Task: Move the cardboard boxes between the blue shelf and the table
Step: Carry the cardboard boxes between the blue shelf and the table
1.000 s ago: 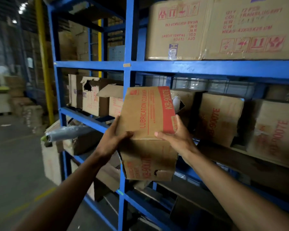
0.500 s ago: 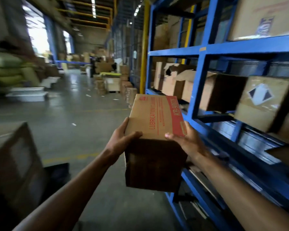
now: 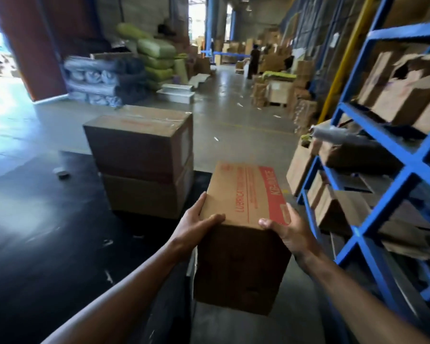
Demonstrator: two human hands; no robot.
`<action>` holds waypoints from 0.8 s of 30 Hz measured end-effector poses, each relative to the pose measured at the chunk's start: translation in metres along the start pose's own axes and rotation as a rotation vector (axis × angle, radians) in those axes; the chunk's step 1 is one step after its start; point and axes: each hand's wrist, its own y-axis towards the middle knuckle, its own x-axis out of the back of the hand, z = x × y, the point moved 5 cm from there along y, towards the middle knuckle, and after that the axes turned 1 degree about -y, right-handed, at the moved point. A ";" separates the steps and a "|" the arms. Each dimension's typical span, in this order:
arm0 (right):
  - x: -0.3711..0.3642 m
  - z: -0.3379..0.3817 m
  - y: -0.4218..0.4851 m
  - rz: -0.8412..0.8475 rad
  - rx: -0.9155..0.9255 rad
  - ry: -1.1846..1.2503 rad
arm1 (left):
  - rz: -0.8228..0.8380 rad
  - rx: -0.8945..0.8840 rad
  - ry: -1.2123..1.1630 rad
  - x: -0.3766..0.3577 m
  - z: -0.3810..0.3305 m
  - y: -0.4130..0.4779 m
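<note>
While aloft, the cardboard box (image 3: 246,194) is clasped — left hand (image 3: 196,225), right hand (image 3: 289,232) both gripping.

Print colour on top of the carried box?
Red lettering plus a red band, on the brown carried box; head view.

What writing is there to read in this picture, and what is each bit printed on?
"LUBRICA": red letters on top of the held box; the rest of the word is blurred.
White code on that box's red band: starts with "K", otherwise blurred.
Red print on the top stacked box: too blurred.
Faint print on the shelf boxes: too blurred.
</note>
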 end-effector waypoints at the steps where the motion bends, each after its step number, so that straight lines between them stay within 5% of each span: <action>1: -0.009 0.001 -0.005 0.034 -0.005 -0.004 | -0.013 0.008 0.012 0.008 0.001 -0.010; 24: -0.196 0.007 -0.052 0.728 0.113 0.014 | -0.674 0.089 0.085 0.124 0.053 -0.212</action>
